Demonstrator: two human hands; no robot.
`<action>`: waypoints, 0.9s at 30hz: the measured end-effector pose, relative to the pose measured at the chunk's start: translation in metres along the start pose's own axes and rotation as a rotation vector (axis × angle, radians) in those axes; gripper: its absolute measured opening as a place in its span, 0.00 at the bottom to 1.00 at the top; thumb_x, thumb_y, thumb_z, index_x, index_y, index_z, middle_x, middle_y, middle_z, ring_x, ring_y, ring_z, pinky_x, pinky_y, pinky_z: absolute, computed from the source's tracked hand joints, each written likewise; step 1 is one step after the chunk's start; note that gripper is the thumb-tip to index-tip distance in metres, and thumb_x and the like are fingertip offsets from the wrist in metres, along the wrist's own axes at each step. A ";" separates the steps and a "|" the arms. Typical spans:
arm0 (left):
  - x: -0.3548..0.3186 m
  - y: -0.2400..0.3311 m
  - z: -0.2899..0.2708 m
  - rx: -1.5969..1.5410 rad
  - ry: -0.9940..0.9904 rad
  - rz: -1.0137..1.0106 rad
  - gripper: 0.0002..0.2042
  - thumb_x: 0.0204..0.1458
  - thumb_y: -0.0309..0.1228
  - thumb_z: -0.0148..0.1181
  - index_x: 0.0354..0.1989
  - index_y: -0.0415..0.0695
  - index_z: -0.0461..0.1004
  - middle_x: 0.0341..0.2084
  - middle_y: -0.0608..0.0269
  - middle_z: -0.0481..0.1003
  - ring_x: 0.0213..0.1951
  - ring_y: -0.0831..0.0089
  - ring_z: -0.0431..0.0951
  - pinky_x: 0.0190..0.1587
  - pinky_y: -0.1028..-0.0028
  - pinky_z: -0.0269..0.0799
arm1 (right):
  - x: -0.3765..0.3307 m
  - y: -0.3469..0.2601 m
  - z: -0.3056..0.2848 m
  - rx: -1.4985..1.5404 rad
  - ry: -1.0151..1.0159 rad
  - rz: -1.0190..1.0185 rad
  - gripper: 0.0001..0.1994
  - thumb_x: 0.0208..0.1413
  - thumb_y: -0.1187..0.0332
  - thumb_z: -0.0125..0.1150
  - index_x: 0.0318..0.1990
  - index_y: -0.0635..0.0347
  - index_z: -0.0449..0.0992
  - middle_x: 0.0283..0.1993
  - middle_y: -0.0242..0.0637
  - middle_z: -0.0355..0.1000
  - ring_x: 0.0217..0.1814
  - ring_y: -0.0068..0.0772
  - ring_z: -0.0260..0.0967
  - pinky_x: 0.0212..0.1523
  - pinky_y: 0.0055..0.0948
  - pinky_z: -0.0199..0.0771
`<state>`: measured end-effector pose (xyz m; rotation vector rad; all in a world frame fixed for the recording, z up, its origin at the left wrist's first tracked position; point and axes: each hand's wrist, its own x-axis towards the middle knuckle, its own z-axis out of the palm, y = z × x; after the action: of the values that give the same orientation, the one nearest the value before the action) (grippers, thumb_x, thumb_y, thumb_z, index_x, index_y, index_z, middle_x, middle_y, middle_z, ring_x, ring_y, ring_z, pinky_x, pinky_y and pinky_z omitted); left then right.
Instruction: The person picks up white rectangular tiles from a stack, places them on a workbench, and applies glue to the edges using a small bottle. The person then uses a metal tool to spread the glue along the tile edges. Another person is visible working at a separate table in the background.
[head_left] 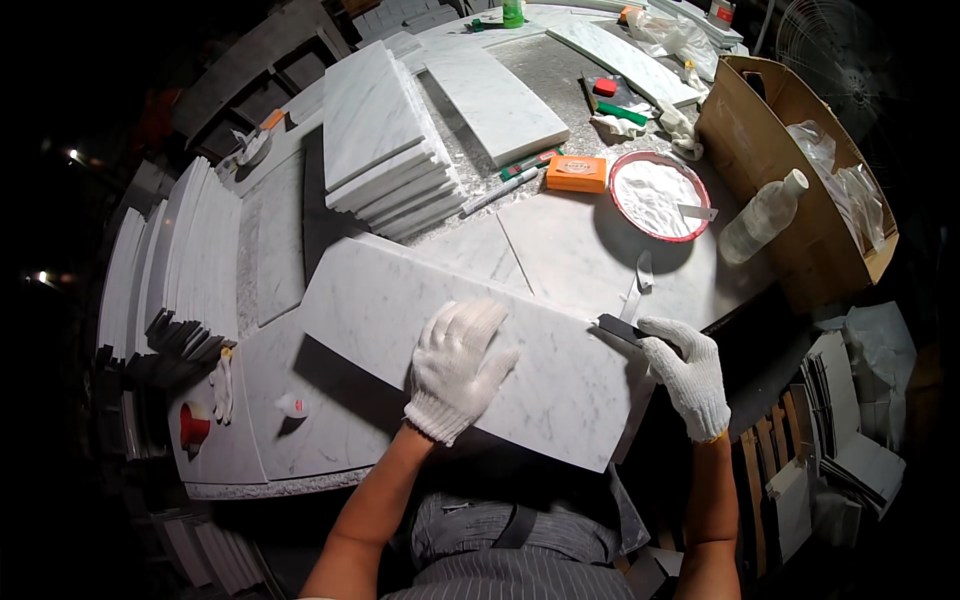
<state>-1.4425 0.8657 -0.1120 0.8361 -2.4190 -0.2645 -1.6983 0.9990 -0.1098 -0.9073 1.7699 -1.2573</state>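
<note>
A grey-veined white marble slab [540,355] lies slanted in front of me on the worktable. Flat on its middle rests my left hand [458,365] in a white knit glove, fingers stretched out and thumb apart. My right hand [690,375], gloved the same way, is closed around a narrow black block [622,328] whose tip is at the slab's far right corner. A spatula [638,285] with white paste on it lies just beyond that corner. Farther back stands a red-rimmed bowl [658,195] of white paste with a scraper in it.
Stacked marble slabs [375,130] rise behind the work slab, beside a marker pen [500,191] and an orange box [577,173]. A clear bottle [762,218] stands before an open cardboard box [800,180] at right. At left are a small white bottle [291,405] and a tape roll [195,426].
</note>
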 end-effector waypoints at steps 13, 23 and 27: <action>0.000 0.003 0.000 0.021 -0.020 0.020 0.25 0.46 0.38 0.67 0.53 0.43 0.70 0.48 0.55 0.72 0.52 0.54 0.70 0.59 0.58 0.63 | -0.015 0.001 0.011 -0.186 0.156 -0.308 0.13 0.54 0.76 0.61 0.48 0.65 0.78 0.38 0.39 0.77 0.35 0.25 0.73 0.39 0.23 0.73; 0.063 0.034 0.050 -0.057 -0.295 0.181 0.36 0.43 0.56 0.65 0.59 0.47 0.68 0.52 0.53 0.70 0.55 0.54 0.66 0.61 0.58 0.57 | -0.038 0.015 -0.007 0.812 0.180 0.153 0.24 0.63 0.73 0.50 0.65 0.72 0.58 0.32 0.29 0.65 0.29 0.16 0.64 0.28 0.14 0.67; 0.097 -0.004 0.051 0.061 -0.320 -0.127 0.32 0.50 0.53 0.59 0.59 0.47 0.69 0.49 0.49 0.71 0.53 0.52 0.68 0.58 0.56 0.60 | -0.051 0.033 -0.012 1.076 0.075 0.162 0.19 0.64 0.71 0.49 0.61 0.67 0.63 0.32 0.24 0.61 0.27 0.14 0.62 0.26 0.13 0.70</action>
<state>-1.5318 0.8024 -0.1121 1.0456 -2.6828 -0.4010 -1.6896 1.0569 -0.1298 -0.0875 0.9155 -1.8195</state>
